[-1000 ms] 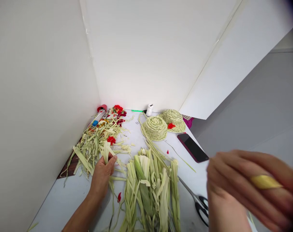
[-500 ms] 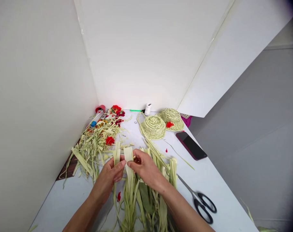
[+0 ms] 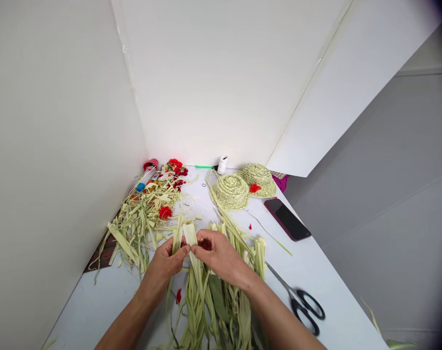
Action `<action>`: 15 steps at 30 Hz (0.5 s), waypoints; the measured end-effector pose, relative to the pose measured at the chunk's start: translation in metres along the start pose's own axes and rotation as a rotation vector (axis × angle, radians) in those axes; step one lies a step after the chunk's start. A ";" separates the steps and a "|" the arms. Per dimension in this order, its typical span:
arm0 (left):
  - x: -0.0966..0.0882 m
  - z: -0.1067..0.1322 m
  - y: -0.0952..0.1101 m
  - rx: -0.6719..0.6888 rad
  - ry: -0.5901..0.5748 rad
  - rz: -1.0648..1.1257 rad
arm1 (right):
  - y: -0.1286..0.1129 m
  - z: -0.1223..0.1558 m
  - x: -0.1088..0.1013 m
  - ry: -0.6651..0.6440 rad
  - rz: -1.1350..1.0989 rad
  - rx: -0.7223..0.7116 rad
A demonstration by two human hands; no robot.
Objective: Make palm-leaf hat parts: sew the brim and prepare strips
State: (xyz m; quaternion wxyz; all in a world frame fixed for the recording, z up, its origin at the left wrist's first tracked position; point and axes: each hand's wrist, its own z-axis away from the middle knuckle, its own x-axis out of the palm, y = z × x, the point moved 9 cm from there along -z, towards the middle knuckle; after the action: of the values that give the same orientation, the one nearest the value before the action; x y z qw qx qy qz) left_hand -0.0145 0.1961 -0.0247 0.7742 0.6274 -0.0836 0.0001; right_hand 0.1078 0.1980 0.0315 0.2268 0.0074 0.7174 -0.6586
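Observation:
My left hand [image 3: 166, 262] and my right hand [image 3: 217, 255] meet over a bundle of pale green leaf strips [image 3: 213, 301] lying lengthwise on the white table. Both hands pinch the top of one wide leaf strip [image 3: 190, 236], thumbs and forefingers pressed together on it. A narrower strip stands just left of it against my left fingers. More strips fan out under my right wrist.
A heap of cut leaf scraps with red flowers [image 3: 144, 218] lies to the left. Two woven straw hats [image 3: 230, 191] and a white thread spool [image 3: 223, 165] stand at the back. A dark phone [image 3: 287, 218] and black-handled scissors [image 3: 301, 304] lie to the right. White walls close in on the left and back.
My right hand came from close to the camera at the right down to the strips, joining my left hand on the wide strip. Since then both hands shifted only slightly.

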 end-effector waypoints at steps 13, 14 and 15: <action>-0.010 -0.003 0.002 -0.048 0.138 0.070 | -0.077 0.058 0.003 -0.562 -0.412 -0.193; -0.013 -0.004 0.001 -0.046 0.151 0.099 | -0.083 0.072 -0.006 -0.565 -0.363 -0.234; -0.016 -0.006 0.001 -0.034 0.163 0.124 | -0.085 0.080 -0.030 -0.417 -0.360 -0.257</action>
State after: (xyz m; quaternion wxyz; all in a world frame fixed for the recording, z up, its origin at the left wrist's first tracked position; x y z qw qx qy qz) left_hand -0.0292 0.2037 -0.0271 0.7875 0.6057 -0.0589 0.0977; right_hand 0.1334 0.1194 0.1193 0.2481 -0.2840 0.7225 -0.5795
